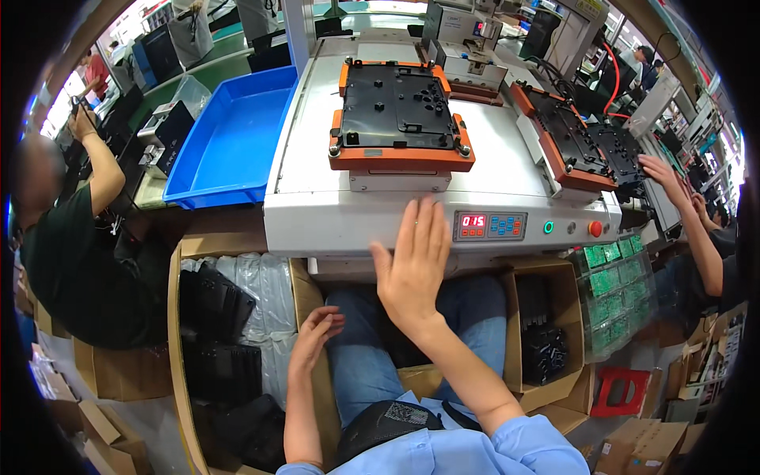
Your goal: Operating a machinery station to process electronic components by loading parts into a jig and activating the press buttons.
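Note:
My right hand is raised in front of the white machine, its fingers stretched out, with nothing in it. It is just left of the control panel; whether the fingertips touch the machine's front I cannot tell. Low by my left knee, beside the carton of black parts, my left hand hangs with loosely bent fingers, and no object shows in it. Beyond the right hand, a black plastic panel lies in an orange fixture on the machine top. A second orange fixture at the right bears another black panel.
An open carton with black parts and clear bags stands at my left, a smaller carton at my right. A blue tray adjoins the machine. Green circuit boards are at the right. Co-workers sit on both sides.

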